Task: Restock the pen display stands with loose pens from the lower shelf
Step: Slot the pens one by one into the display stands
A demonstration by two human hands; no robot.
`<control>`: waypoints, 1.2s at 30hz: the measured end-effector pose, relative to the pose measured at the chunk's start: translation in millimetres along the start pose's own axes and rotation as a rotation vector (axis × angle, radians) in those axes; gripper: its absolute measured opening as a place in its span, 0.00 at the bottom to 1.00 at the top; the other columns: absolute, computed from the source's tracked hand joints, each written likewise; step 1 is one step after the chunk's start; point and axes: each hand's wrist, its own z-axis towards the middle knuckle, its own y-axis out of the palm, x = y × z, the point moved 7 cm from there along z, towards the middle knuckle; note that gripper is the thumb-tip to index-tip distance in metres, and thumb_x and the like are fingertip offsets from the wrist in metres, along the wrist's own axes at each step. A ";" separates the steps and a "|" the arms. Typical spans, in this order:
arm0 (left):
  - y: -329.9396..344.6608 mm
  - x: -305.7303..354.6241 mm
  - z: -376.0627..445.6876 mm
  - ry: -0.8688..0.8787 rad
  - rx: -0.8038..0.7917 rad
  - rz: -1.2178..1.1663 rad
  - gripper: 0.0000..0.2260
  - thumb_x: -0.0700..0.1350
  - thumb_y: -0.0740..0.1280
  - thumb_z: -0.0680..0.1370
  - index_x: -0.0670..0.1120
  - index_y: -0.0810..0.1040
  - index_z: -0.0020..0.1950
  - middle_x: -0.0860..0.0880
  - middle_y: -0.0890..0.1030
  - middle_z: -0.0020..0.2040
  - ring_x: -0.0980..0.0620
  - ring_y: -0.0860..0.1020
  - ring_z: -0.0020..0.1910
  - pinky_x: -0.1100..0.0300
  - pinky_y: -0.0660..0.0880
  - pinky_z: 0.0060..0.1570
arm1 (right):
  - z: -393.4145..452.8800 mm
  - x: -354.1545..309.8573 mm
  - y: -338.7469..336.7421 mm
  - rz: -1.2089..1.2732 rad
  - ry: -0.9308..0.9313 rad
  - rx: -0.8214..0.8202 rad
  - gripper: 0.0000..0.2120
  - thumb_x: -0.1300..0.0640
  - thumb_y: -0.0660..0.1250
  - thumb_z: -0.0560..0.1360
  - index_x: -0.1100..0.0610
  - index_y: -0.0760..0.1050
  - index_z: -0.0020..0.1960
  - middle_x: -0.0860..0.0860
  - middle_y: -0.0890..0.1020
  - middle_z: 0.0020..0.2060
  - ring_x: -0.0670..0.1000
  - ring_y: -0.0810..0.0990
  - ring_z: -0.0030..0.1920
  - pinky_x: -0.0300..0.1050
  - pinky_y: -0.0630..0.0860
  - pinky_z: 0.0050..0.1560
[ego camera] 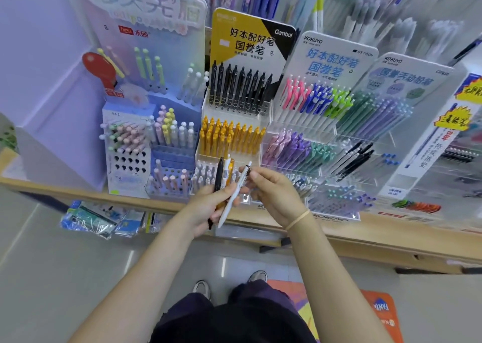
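The restocking was partway through, judging by what sat in the hands and on the stands. The left hand (pixel 208 207) gripped a small bundle of loose pens (pixel 223 177), a black one, a white one and an orange one standing upright out of the curled fingers, just in front of the yellow-carded Gambol stand (pixel 250 39). The right hand (pixel 273 194) pinched the clip end of a white pen (pixel 234 196) between thumb and fingertips, its tip slanting down across the left palm, as if it was being drawn from the bundle for placing. On the Gambol stand, the black pen row (pixel 240 86) and the orange pen row (pixel 229 136) looked well filled, while the white pen row (pixel 206 173) at the bottom, partly hidden behind the hands, probably had room. The pastel stand (pixel 127 144) to the left showed many open holes in its lower face, so it was far from full. The Kokuyo stand (pixel 320 63) to the right looked mostly stocked, though blur made that hard to confirm. At least four pens were left to slot in, and packets (pixel 88 220) lay on the lower shelf below the wooden shelf edge (pixel 391 241).
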 end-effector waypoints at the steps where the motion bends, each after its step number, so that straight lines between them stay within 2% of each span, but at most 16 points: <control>1: -1.1 -4.1 -0.8 -0.005 -0.011 0.007 0.19 0.53 0.66 0.75 0.39 0.82 0.56 0.49 0.80 0.34 0.59 0.60 0.18 0.66 0.54 0.20 | -1.8 2.0 -1.4 0.018 0.000 0.003 0.12 0.61 0.62 0.81 0.64 0.79 0.59 0.56 0.81 0.44 0.50 0.78 0.41 0.42 0.69 0.39; 4: -5.6 -16.6 -5.2 -0.039 -0.023 0.052 0.22 0.55 0.67 0.74 0.39 0.82 0.58 0.49 0.80 0.34 0.60 0.60 0.18 0.63 0.54 0.23 | -5.8 6.9 -4.6 0.063 0.002 0.015 0.09 0.61 0.63 0.80 0.61 0.81 0.55 0.57 0.80 0.45 0.49 0.78 0.38 0.40 0.70 0.38; 6: -8.4 -23.7 -8.0 -0.066 -0.005 0.041 0.19 0.53 0.67 0.75 0.39 0.82 0.56 0.49 0.80 0.34 0.59 0.60 0.19 0.65 0.55 0.23 | -5.7 9.3 -6.3 0.044 -0.007 0.027 0.08 0.63 0.64 0.79 0.60 0.82 0.50 0.60 0.80 0.46 0.48 0.78 0.36 0.40 0.72 0.38; 9: -17.7 -32.1 -7.8 -0.088 0.123 0.017 0.14 0.50 0.69 0.78 0.39 0.79 0.53 0.51 0.73 0.24 0.58 0.60 0.19 0.66 0.57 0.22 | -3.4 11.7 -12.8 0.027 -0.020 0.082 0.07 0.66 0.66 0.78 0.60 0.82 0.47 0.58 0.82 0.41 0.49 0.80 0.36 0.41 0.76 0.40; 10: -23.0 -35.0 -6.8 -0.084 0.171 -0.003 0.15 0.50 0.70 0.77 0.38 0.79 0.53 0.52 0.72 0.24 0.58 0.60 0.19 0.66 0.57 0.22 | -2.9 12.0 -17.2 0.021 -0.025 0.114 0.06 0.66 0.66 0.78 0.60 0.82 0.47 0.55 0.83 0.38 0.50 0.80 0.36 0.42 0.77 0.41; 13: -33.7 -35.4 -5.2 -0.037 0.248 -0.058 0.23 0.50 0.72 0.75 0.35 0.78 0.62 0.48 0.75 0.38 0.58 0.62 0.22 0.66 0.58 0.22 | -3.0 7.8 -31.7 -0.003 -0.059 0.200 0.04 0.65 0.69 0.77 0.62 0.81 0.50 0.55 0.84 0.38 0.51 0.82 0.39 0.45 0.79 0.45; 14: -35.1 -33.6 -5.5 -0.032 0.254 -0.065 0.21 0.49 0.71 0.77 0.35 0.78 0.63 0.48 0.75 0.40 0.58 0.63 0.23 0.66 0.58 0.22 | -3.3 5.2 -35.4 -0.008 -0.072 0.222 0.04 0.65 0.69 0.77 0.62 0.81 0.51 0.55 0.84 0.39 0.51 0.83 0.40 0.44 0.80 0.46; 17: -32.6 -27.6 -4.9 -0.029 0.235 -0.093 0.15 0.47 0.68 0.80 0.39 0.79 0.62 0.50 0.76 0.38 0.58 0.63 0.22 0.66 0.59 0.21 | -5.1 -5.3 -40.9 -0.024 -0.111 0.277 0.05 0.65 0.69 0.77 0.62 0.81 0.52 0.53 0.85 0.40 0.50 0.83 0.41 0.44 0.82 0.48; 20: -24.7 -15.0 -5.1 0.008 0.226 -0.051 0.16 0.48 0.72 0.76 0.41 0.79 0.60 0.50 0.76 0.37 0.57 0.62 0.23 0.66 0.59 0.22 | -6.4 -19.1 -43.5 -0.002 -0.135 0.313 0.05 0.64 0.69 0.77 0.62 0.81 0.52 0.54 0.84 0.39 0.52 0.83 0.41 0.45 0.82 0.48; 22: -19.5 -2.6 -5.5 0.033 0.221 0.012 0.17 0.48 0.74 0.74 0.43 0.81 0.59 0.50 0.73 0.33 0.57 0.61 0.23 0.65 0.59 0.22 | -6.1 -29.2 -45.2 0.032 -0.139 0.321 0.05 0.63 0.69 0.78 0.62 0.81 0.52 0.55 0.84 0.39 0.54 0.83 0.41 0.45 0.81 0.46; 25: -5.3 19.5 -2.4 0.059 0.162 0.083 0.11 0.45 0.72 0.77 0.43 0.81 0.58 0.52 0.72 0.27 0.57 0.61 0.21 0.65 0.58 0.21 | -7.0 -48.3 -46.3 0.067 -0.168 0.327 0.08 0.63 0.68 0.78 0.66 0.80 0.55 0.58 0.83 0.40 0.54 0.83 0.39 0.44 0.81 0.44; 28: 18.0 39.4 4.0 0.073 0.087 0.193 0.07 0.43 0.72 0.78 0.45 0.82 0.55 0.47 0.83 0.37 0.58 0.62 0.21 0.65 0.57 0.22 | -11.0 -66.1 -47.7 0.062 -0.208 0.324 0.07 0.64 0.68 0.78 0.66 0.80 0.54 0.58 0.83 0.39 0.53 0.82 0.38 0.42 0.81 0.42; 30: 32.4 46.5 8.4 0.088 0.080 0.237 0.07 0.43 0.72 0.77 0.45 0.82 0.54 0.46 0.84 0.40 0.58 0.62 0.21 0.66 0.57 0.21 | -16.3 -74.7 -54.1 0.063 -0.219 0.327 0.06 0.63 0.68 0.78 0.64 0.81 0.52 0.57 0.82 0.38 0.53 0.82 0.38 0.42 0.80 0.41; 34: 64.1 55.1 21.4 0.125 0.070 0.257 0.06 0.42 0.73 0.77 0.43 0.82 0.52 0.46 0.83 0.36 0.58 0.63 0.20 0.66 0.58 0.21 | -28.9 -94.4 -78.9 0.074 -0.230 0.337 0.07 0.61 0.69 0.78 0.65 0.81 0.52 0.54 0.83 0.38 0.53 0.82 0.40 0.42 0.81 0.44; 36: 79.3 56.5 30.8 0.128 0.066 0.269 0.06 0.42 0.73 0.77 0.43 0.83 0.52 0.44 0.83 0.38 0.57 0.64 0.21 0.65 0.59 0.21 | -34.2 -104.4 -93.7 0.067 -0.244 0.331 0.07 0.62 0.69 0.77 0.64 0.81 0.52 0.54 0.84 0.38 0.53 0.82 0.41 0.42 0.81 0.45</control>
